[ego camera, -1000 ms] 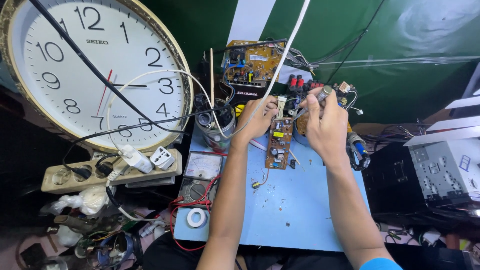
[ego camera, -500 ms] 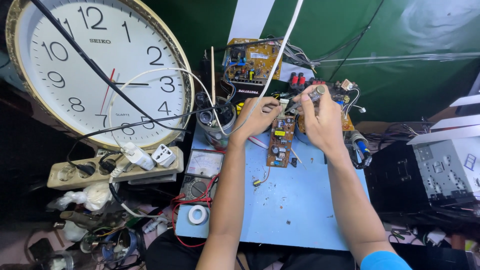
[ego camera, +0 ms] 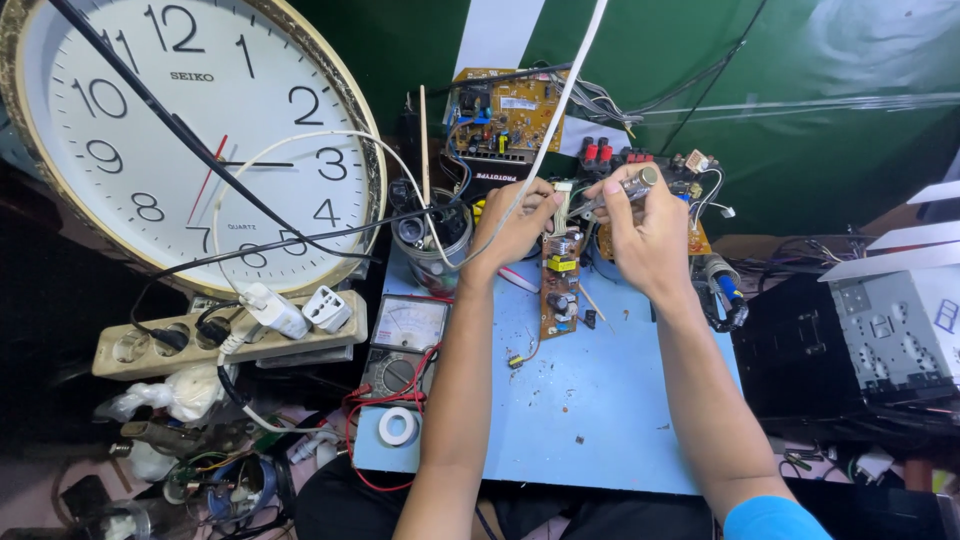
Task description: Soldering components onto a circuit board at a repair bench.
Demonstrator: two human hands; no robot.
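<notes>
Narrow brown circuit board point(ego camera: 560, 290), studded with small components, lies on the blue work mat point(ego camera: 600, 400) under our hands, its far end hidden by them. Our left hand point(ego camera: 520, 225) is curled closed on the board's top edge, seemingly to steady it. Our right hand point(ego camera: 645, 235) is closed around a slim metal-tipped tool point(ego camera: 625, 188), angled down toward the board. Beside the left hand stands a round metal tin point(ego camera: 432, 240); what it contains we cannot tell.
</notes>
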